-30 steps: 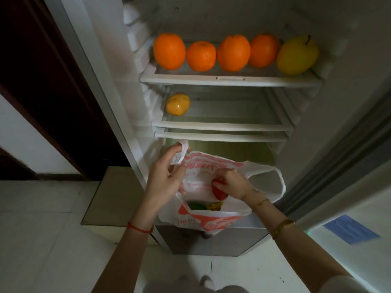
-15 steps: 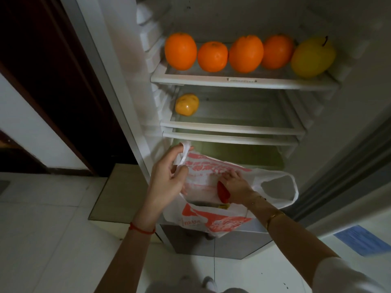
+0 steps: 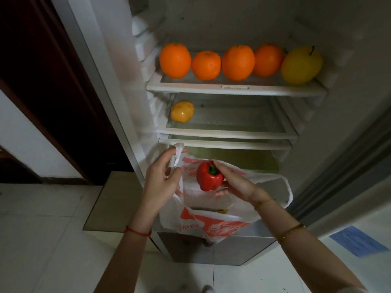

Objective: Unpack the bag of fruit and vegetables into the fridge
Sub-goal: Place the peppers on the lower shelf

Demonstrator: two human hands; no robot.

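Note:
A white plastic bag with red print hangs in front of the open fridge. My left hand grips one of its handles. My right hand holds a red bell pepper with a green stem just above the bag's mouth. Something yellow-green shows inside the bag. On the fridge's top shelf stand several oranges and a yellow apple. A yellow pepper lies at the left of the second shelf.
A third shelf lies just under the second, above a greenish drawer space. The fridge door stands open at the right. A dark wooden door is at the left. The floor is pale tile.
My right hand has lifted the red pepper out of the bag, stem now facing up. The view has moved closer to the fridge and tilted up.

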